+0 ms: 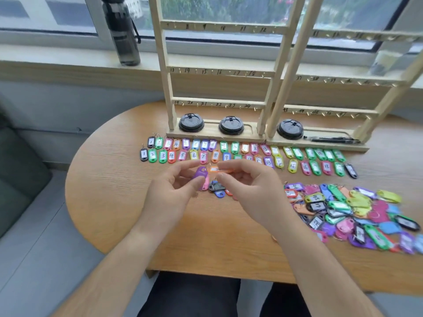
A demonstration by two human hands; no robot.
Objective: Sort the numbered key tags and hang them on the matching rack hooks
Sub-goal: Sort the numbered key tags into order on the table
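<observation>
My left hand pinches a purple key tag above the table's middle. My right hand pinches an orange key tag right beside it, and the two tags almost touch. A few loose tags lie on the table just under my hands. Two rows of sorted numbered tags run along the front of the left wooden rack, whose numbered hooks hang bare. A second rack stands to the right. An unsorted heap of coloured tags lies at the right.
Three black cup lids sit on the rack bases, and a black pen lies on the right base. A dark water bottle stands on the windowsill. The round wooden table ends near my lap; a green sofa is at left.
</observation>
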